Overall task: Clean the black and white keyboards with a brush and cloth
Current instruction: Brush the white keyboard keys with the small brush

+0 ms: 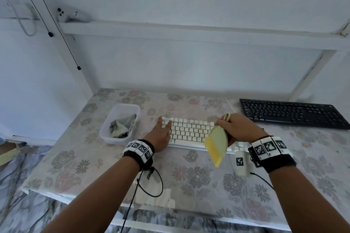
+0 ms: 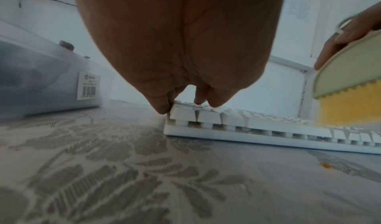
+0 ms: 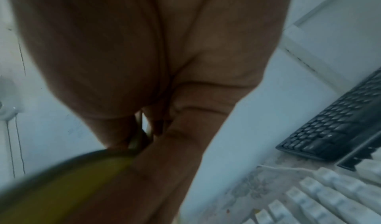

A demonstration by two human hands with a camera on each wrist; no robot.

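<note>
A white keyboard (image 1: pixel 189 132) lies in the middle of the floral table. My left hand (image 1: pixel 162 128) rests flat on its left end, fingers straight on the keys (image 2: pixel 185 111). My right hand (image 1: pixel 234 128) grips a brush (image 1: pixel 216 143) with a pale green back and yellow bristles, held above the keyboard's right end with the bristles pointing toward me. In the left wrist view the brush (image 2: pixel 348 89) hangs over the keys at the right. A black keyboard (image 1: pixel 291 112) lies at the back right, also seen in the right wrist view as the black keyboard (image 3: pixel 338 126).
A clear plastic tub (image 1: pixel 108 130) holding a crumpled grey cloth (image 1: pixel 121 126) stands left of the white keyboard. A white cable (image 1: pixel 230 105) runs back from it. A small white tagged device (image 1: pixel 242 162) hangs by my right wrist. The wall and a shelf frame (image 1: pixel 189 32) close the back.
</note>
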